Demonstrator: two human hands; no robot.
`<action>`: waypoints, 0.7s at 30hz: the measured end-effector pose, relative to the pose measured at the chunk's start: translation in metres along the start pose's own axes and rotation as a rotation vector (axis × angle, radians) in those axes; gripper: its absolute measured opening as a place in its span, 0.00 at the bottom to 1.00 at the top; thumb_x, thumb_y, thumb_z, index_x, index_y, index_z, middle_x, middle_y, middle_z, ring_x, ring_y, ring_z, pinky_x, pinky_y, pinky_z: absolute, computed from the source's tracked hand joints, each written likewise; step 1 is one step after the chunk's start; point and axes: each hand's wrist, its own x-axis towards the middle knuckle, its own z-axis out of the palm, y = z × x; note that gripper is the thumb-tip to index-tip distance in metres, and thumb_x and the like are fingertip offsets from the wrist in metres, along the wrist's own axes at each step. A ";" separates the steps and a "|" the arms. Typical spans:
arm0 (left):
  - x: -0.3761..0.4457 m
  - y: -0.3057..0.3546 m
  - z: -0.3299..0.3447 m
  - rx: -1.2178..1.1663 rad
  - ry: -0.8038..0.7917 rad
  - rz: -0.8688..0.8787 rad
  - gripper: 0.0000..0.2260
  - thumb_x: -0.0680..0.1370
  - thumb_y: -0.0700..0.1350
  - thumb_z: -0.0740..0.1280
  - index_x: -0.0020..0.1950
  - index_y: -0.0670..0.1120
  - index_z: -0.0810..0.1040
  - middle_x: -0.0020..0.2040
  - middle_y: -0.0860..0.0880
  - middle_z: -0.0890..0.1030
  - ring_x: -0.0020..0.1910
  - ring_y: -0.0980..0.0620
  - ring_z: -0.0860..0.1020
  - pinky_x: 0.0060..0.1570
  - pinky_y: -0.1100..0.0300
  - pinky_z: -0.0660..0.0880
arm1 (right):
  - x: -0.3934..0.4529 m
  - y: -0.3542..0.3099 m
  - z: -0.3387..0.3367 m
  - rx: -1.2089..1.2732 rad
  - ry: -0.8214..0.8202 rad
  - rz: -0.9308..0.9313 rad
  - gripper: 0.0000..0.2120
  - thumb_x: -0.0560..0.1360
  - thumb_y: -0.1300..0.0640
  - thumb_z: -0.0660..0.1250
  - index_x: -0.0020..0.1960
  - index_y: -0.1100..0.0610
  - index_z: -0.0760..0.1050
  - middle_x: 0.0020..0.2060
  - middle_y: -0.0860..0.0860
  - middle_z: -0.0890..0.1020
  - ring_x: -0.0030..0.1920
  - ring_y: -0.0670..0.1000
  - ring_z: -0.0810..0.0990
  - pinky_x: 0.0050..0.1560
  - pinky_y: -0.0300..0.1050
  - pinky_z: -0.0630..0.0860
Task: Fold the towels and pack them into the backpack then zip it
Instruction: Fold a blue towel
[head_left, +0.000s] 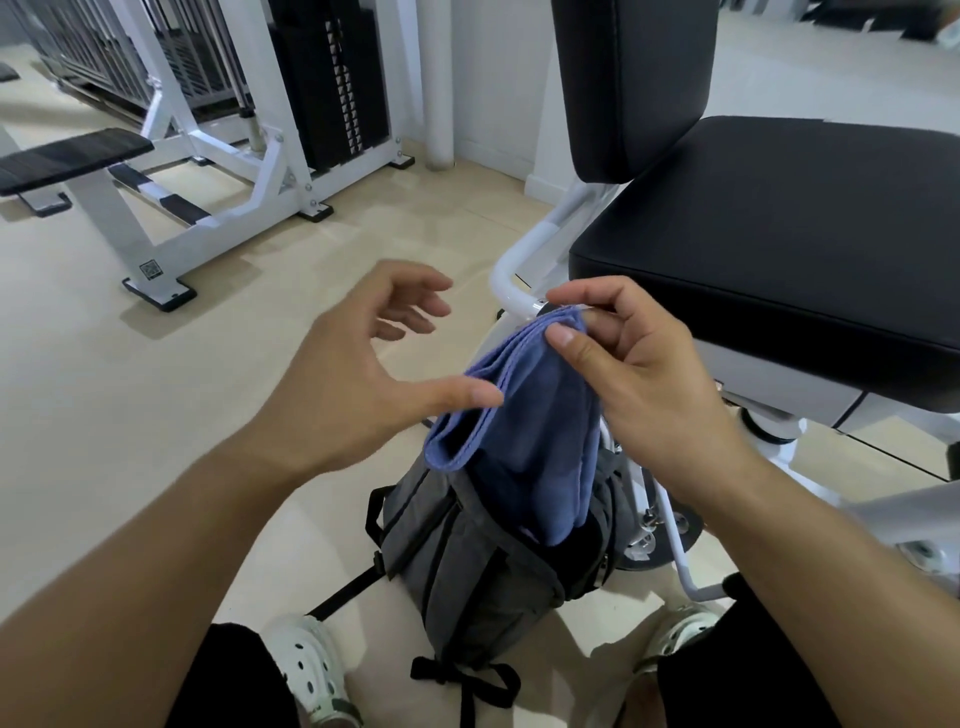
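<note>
Right hand (639, 364) pinches upright towel (524, 441) over backpack (467, 561).

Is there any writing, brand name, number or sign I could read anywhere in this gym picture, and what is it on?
No readable words, brands or numbers show anywhere.
The square code sticker on the white machine frame is a pattern only; any print on it is too small to read.
The blue towel, the grey backpack, the black seat and the white shoes show no legible label.
</note>
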 end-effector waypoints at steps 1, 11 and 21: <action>-0.002 0.001 0.003 0.051 -0.064 -0.016 0.37 0.57 0.68 0.78 0.63 0.60 0.74 0.55 0.60 0.82 0.57 0.60 0.79 0.60 0.60 0.75 | 0.000 0.000 0.002 0.015 -0.010 0.003 0.06 0.82 0.62 0.66 0.58 0.55 0.75 0.44 0.50 0.88 0.47 0.49 0.87 0.53 0.47 0.83; -0.004 -0.004 0.010 0.149 -0.182 -0.104 0.03 0.77 0.45 0.73 0.44 0.53 0.83 0.38 0.54 0.84 0.37 0.59 0.79 0.41 0.65 0.74 | 0.002 0.003 0.002 -0.005 0.015 -0.065 0.06 0.80 0.64 0.69 0.50 0.53 0.77 0.45 0.51 0.87 0.48 0.47 0.86 0.51 0.41 0.80; -0.003 0.011 -0.003 -0.008 -0.175 -0.128 0.15 0.65 0.61 0.74 0.40 0.51 0.85 0.35 0.48 0.85 0.37 0.46 0.82 0.36 0.58 0.77 | 0.001 0.004 0.006 0.011 0.014 -0.035 0.05 0.80 0.61 0.69 0.53 0.53 0.79 0.45 0.51 0.87 0.48 0.46 0.85 0.51 0.39 0.81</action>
